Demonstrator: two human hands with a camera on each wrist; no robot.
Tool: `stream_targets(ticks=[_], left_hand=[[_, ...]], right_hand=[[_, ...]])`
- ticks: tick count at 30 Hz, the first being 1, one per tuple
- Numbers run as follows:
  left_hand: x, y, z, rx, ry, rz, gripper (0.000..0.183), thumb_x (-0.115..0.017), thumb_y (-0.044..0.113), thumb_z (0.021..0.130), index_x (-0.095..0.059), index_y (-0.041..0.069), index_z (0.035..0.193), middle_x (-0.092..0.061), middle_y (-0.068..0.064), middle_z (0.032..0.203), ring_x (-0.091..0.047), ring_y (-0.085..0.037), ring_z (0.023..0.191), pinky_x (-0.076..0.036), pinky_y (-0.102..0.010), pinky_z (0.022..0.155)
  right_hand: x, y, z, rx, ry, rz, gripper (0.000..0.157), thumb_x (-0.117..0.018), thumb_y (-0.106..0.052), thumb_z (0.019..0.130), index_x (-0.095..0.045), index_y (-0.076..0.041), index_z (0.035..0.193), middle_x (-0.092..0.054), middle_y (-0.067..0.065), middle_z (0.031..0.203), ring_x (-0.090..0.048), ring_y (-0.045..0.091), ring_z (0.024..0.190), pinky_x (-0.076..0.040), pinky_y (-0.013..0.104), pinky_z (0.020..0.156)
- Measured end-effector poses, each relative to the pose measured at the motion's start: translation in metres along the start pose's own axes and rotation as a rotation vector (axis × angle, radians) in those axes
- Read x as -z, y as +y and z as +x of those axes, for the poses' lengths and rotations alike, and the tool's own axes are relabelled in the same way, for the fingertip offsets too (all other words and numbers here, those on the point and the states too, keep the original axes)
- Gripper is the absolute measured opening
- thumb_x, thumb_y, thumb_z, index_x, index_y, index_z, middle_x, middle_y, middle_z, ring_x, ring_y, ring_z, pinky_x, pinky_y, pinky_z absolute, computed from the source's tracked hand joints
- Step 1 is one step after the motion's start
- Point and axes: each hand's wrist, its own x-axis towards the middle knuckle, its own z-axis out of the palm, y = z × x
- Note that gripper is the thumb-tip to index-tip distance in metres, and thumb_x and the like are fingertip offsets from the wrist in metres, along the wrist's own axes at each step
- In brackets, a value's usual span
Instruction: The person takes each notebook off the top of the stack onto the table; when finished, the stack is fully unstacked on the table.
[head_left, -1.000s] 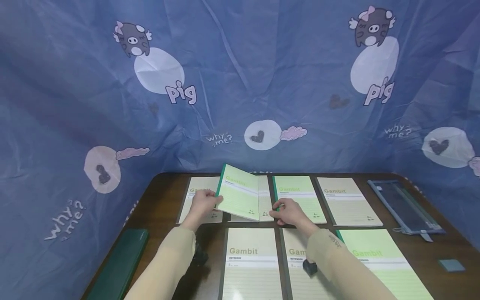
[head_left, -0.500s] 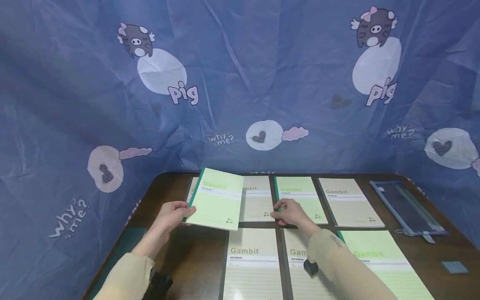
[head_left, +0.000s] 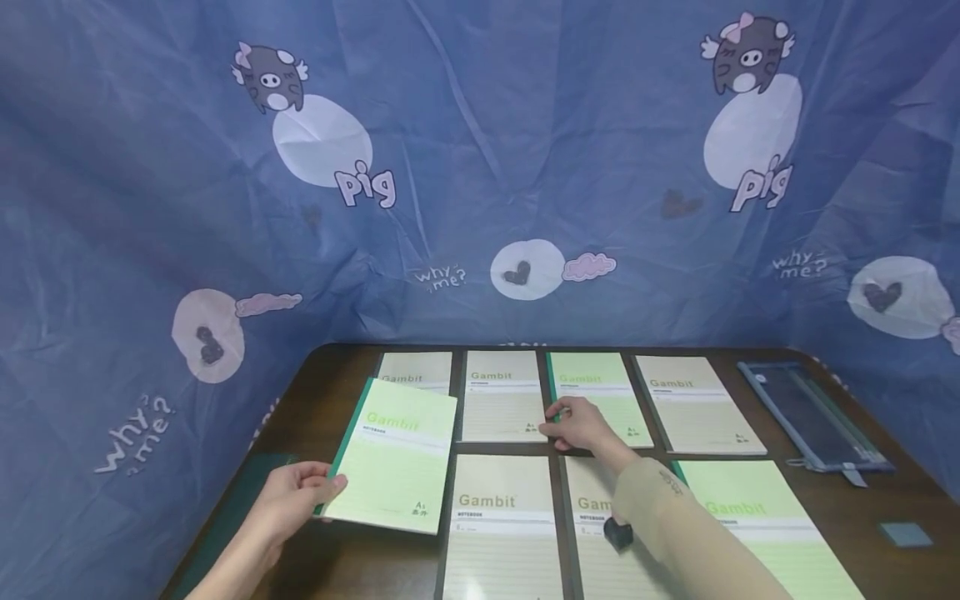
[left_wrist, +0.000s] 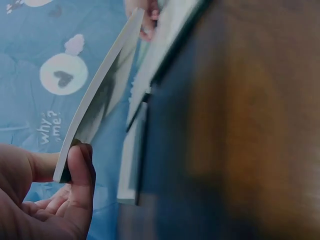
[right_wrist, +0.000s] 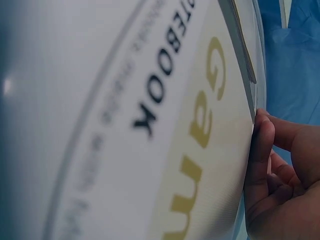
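My left hand [head_left: 292, 492] pinches a green notebook [head_left: 393, 467] by the lower end of its dark green spine, thumb on the cover. The notebook is tilted and raised over the table; in the left wrist view it [left_wrist: 95, 95] bows slightly between thumb and fingers. Behind it, a cream notebook [head_left: 420, 362] is partly covered. My right hand [head_left: 581, 423] rests low in the back row, loosely bent fingertips at the right edge of another cream notebook [head_left: 498, 400], beside a flat green notebook [head_left: 592, 383]. Its forearm crosses a front-row cream notebook [head_left: 592, 483].
More notebooks lie flat: a cream one [head_left: 697, 404] at back right, a cream one [head_left: 502, 533] in front and a green one [head_left: 765, 525] at front right. A blue zip pouch [head_left: 810, 417] and small teal block [head_left: 905, 534] lie right. A dark green case [head_left: 225, 533] lies left.
My left hand has carried the green notebook from over the back row leftward and toward me, uncovering the second cream notebook. The right hand has stayed in place.
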Motion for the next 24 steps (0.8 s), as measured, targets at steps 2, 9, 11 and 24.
stream_targets(ticks=[2, 9, 11, 24], left_hand=[[0.002, -0.007, -0.005, 0.023, -0.004, 0.034, 0.053, -0.068, 0.028, 0.096, -0.054, -0.015, 0.124, -0.069, -0.01, 0.098, -0.063, -0.022, 0.092, -0.05, -0.047, 0.083], [0.003, -0.03, -0.02, 0.046, -0.03, 0.086, 0.049, -0.07, 0.025, 0.094, -0.057, -0.016, 0.118, -0.07, -0.009, 0.095, -0.064, -0.023, 0.091, -0.052, -0.047, 0.081], [0.002, -0.037, -0.025, 0.052, -0.029, 0.11, 0.051, -0.071, 0.025, 0.093, -0.057, -0.017, 0.117, -0.068, -0.009, 0.094, -0.064, -0.023, 0.089, -0.053, -0.043, 0.078], [0.005, -0.069, -0.032, 0.059, -0.084, 0.377, 0.038, -0.076, 0.03, 0.088, -0.062, -0.006, 0.095, -0.056, -0.003, 0.078, -0.053, -0.019, 0.074, -0.048, -0.038, 0.069]], right_hand=[[0.0, 0.0, 0.001, -0.008, -0.002, -0.002, 0.034, -0.078, -0.015, 0.085, -0.066, -0.001, 0.113, -0.061, 0.006, 0.07, -0.062, 0.014, 0.053, -0.05, 0.026, 0.056], [-0.001, -0.001, 0.0, -0.021, -0.006, -0.007, 0.034, -0.078, -0.015, 0.085, -0.066, -0.001, 0.114, -0.062, 0.006, 0.071, -0.061, 0.013, 0.054, -0.05, 0.025, 0.055], [-0.001, -0.001, 0.0, -0.019, -0.008, -0.001, 0.034, -0.078, -0.014, 0.085, -0.066, 0.0, 0.114, -0.062, 0.007, 0.071, -0.061, 0.013, 0.054, -0.05, 0.025, 0.055], [-0.001, -0.001, 0.0, -0.016, 0.0, -0.002, 0.034, -0.078, -0.015, 0.085, -0.066, 0.0, 0.113, -0.061, 0.006, 0.071, -0.061, 0.013, 0.054, -0.051, 0.025, 0.055]])
